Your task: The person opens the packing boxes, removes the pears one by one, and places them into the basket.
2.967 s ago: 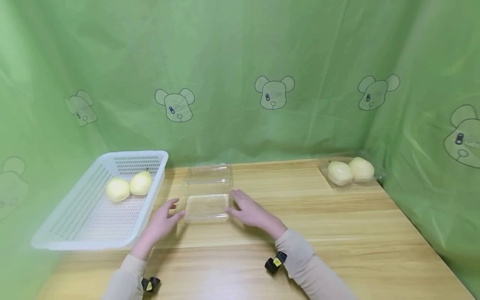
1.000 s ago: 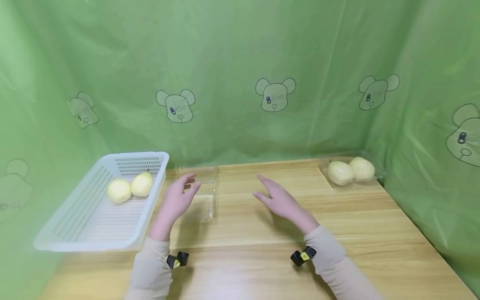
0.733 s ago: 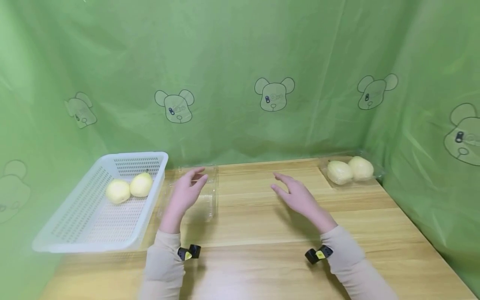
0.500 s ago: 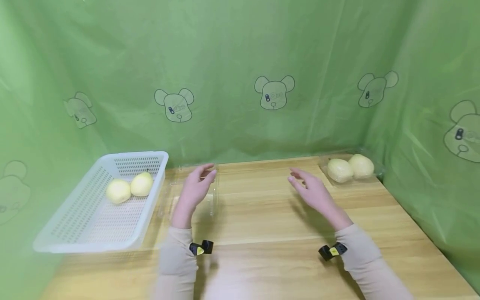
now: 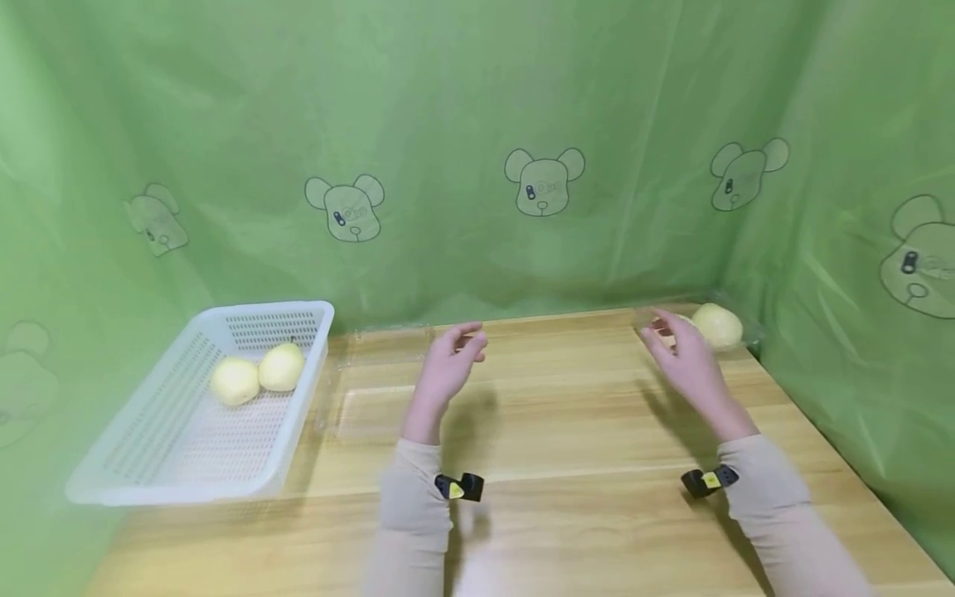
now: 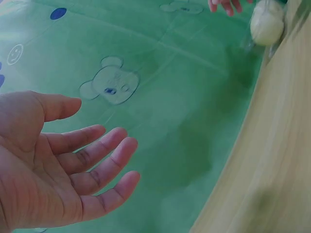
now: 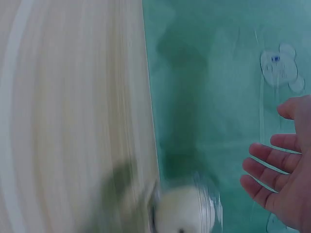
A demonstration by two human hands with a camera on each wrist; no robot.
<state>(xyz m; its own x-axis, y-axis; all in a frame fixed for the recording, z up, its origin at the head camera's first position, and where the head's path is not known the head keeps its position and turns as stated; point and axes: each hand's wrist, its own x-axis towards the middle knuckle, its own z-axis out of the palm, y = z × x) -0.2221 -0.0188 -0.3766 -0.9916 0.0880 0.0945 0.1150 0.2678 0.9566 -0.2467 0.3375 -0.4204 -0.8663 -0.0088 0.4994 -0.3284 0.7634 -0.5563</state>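
My left hand (image 5: pixel 446 369) hovers over the table to the right of a clear plastic box (image 5: pixel 376 410). In the left wrist view the same hand (image 6: pixel 63 170) shows a bare palm with loosely bent fingers. Farther right, my right hand (image 5: pixel 686 361) is above the table, in front of a clear pack with two pale yellow pears (image 5: pixel 718 326). It covers most of the left pear in the head view. The right wrist view has that hand (image 7: pixel 279 167) with its fingers apart and nothing in them, and a wrapped pear (image 7: pixel 180 211) at the bottom edge.
A white perforated basket (image 5: pixel 172 489) stands at the left, with two yellow pears (image 5: pixel 257 375) lying in it. Green curtains (image 5: pixel 448 124) with bear faces close off the back and both sides of the wooden table (image 5: pixel 567 514).
Both hands have left the sides of the clear box and moved right, the right hand as far as the pear pack. Earlier the box shifted left towards the basket.
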